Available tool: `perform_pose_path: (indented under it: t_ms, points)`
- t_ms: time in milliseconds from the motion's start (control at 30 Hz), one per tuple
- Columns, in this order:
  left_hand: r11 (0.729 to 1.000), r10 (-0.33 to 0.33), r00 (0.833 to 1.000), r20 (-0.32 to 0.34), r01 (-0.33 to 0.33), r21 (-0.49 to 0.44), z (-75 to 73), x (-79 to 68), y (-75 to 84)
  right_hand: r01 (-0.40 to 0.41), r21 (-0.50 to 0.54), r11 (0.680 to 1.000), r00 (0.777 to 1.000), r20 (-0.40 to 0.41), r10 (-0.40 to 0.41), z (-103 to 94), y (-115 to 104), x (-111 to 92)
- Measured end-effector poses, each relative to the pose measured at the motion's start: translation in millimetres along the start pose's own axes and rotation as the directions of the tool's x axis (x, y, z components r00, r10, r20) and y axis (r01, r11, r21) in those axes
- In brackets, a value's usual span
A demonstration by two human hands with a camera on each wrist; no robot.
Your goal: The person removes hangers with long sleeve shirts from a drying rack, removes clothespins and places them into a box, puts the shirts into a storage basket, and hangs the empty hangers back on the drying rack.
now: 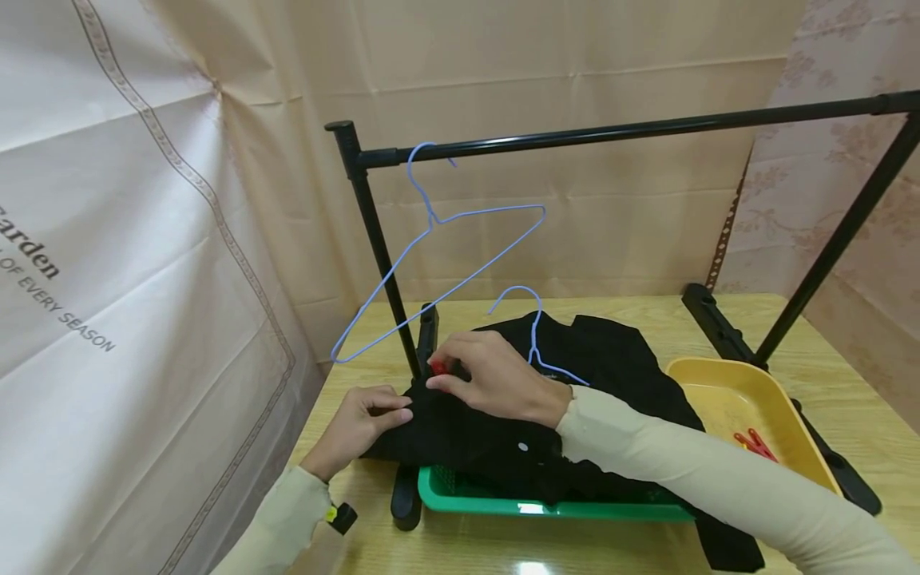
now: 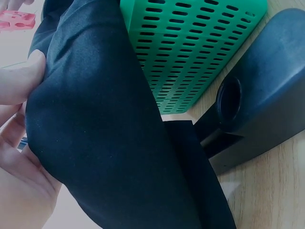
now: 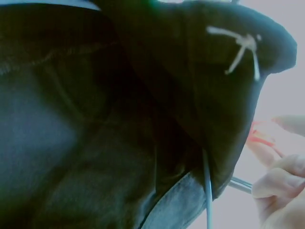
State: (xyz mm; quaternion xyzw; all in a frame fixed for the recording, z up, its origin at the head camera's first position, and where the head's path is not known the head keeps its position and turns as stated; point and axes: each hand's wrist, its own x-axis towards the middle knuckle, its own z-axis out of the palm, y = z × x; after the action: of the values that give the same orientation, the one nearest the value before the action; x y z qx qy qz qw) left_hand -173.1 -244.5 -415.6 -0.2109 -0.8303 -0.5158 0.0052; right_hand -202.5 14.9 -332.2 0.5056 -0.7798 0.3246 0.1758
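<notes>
My left hand (image 1: 359,425) pinches the edge of a black garment (image 1: 467,431) between thumb and fingers at its left end. My right hand (image 1: 497,375) pinches a red clothespin (image 1: 438,367) just above the cloth; in the right wrist view the clothespin (image 3: 259,137) is at the garment's edge. Whether it bites the cloth I cannot tell. A blue wire hanger (image 1: 535,331) lies with the garment, its hook and one shoulder showing and the rest hidden. The garment lies over a green basket (image 1: 489,505); the left wrist view shows the basket's slotted wall (image 2: 186,47).
Another blue wire hanger (image 1: 474,273) hangs on the black rail (image 1: 611,132) of a rack. The rack's feet (image 1: 406,495) stand on the wooden table (image 1: 374,543). At right, a yellow tray (image 1: 719,391) holds red clothespins (image 1: 756,445). Curtains hang behind and to the left.
</notes>
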Motion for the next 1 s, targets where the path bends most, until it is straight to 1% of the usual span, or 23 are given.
perform_pose_path:
  t_ms: [167,467,667,1000]
  points:
    - [1.000,0.004,1.000,0.000,-0.004,0.002,0.0,-0.9,-2.9,-0.038,0.005,0.999,0.998,0.055,0.038,-3.2,-0.4,-1.6]
    - [1.000,0.025,1.000,0.003,-0.025,-0.015,-0.4,-1.5,-4.9,-0.095,-0.048,0.994,0.991,0.095,0.099,-10.3,-3.2,-4.3]
    - [1.000,0.023,1.000,-0.003,-0.023,-0.015,0.1,-1.8,-5.9,-0.127,-0.030,0.991,0.987,0.094,0.130,-14.6,-2.8,-9.0]
    - [0.999,0.039,0.999,-0.013,-0.039,-0.017,0.1,-1.7,-8.5,-0.139,-0.007,0.990,0.987,0.076,0.140,-21.7,2.0,-19.0]
